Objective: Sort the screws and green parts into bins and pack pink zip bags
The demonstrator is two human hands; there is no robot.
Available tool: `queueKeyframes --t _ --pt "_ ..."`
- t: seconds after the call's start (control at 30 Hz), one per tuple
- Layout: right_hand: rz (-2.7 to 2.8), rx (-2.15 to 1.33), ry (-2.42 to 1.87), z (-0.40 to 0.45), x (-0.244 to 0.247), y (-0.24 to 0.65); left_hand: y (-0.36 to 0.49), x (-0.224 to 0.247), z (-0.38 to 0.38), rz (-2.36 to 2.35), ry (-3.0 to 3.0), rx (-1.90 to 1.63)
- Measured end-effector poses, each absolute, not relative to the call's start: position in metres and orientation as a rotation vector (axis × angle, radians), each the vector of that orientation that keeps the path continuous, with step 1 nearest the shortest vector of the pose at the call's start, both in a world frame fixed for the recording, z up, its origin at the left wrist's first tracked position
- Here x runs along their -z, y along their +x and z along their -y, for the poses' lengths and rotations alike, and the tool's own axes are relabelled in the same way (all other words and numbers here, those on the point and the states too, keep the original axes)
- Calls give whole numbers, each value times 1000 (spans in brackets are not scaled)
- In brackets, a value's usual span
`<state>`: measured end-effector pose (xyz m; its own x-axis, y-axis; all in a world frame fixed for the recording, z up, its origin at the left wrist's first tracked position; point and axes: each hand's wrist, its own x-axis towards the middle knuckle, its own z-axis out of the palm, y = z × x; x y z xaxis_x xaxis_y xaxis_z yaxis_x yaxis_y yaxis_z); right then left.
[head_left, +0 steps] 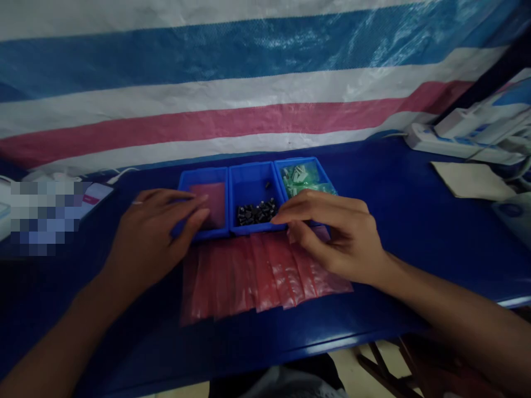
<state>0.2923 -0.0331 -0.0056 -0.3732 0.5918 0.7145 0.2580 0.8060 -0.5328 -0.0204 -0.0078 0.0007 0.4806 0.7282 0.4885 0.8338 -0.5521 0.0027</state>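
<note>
Between our hands, three blue bins [251, 167] stand side by side on the table [373, 182]. Our left hand [155, 232] lies open, its fingers over the left bin's red bag [209, 204]. Our right hand [334, 237] curls above fanned red packets [265, 276], beside the middle bin's black parts [256, 212]; whether it pinches anything, we cannot tell.

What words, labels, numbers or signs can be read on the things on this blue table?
No word, brand or number can be read.
Pale green plastic packets in the right blue plastic tray: any print is too blurred to read.
Pink mark on the flat white device at far left: too small to read.
</note>
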Motion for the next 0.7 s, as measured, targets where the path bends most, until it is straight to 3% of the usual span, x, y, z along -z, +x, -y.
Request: queueKeyframes --t 0.2,0.4,0.7 --pt "2090 -219 -636 32 5 296 -20 19 8 1226 -2647 485" --pt "2308 118 -689 32 3 301 -17 10 15 1144 -2682 546" --pt "2535 277 -784 36 8 301 -10 10 20 1220 -2659 394"
